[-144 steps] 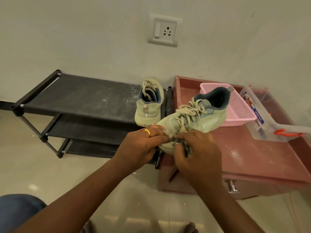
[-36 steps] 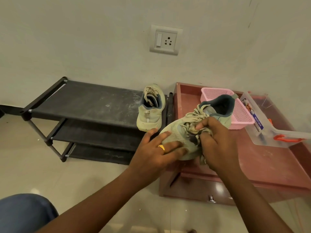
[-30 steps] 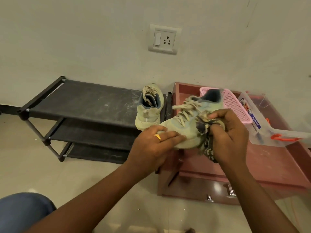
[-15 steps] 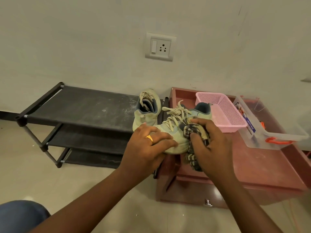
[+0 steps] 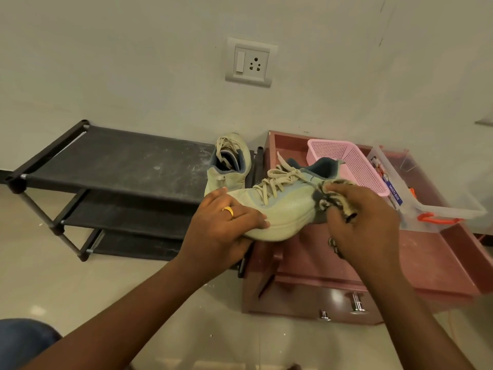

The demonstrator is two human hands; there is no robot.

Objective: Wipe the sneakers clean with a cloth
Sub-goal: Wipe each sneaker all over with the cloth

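On the right end of the rack (image 5: 120,166) stands the second sneaker (image 5: 229,166), heel toward us. Our left hand (image 5: 221,225) curls round the toe of the sneaker (image 5: 288,206), holding it in the air above the front left corner of the tabletop (image 5: 440,249). Its long axis runs from the toe on the left up to the heel on the right, near the basket (image 5: 354,161). Our right hand (image 5: 365,225) grips the bunched cloth (image 5: 330,201) and presses it against the side by the heel. We judge the next stroke runs along that axis.
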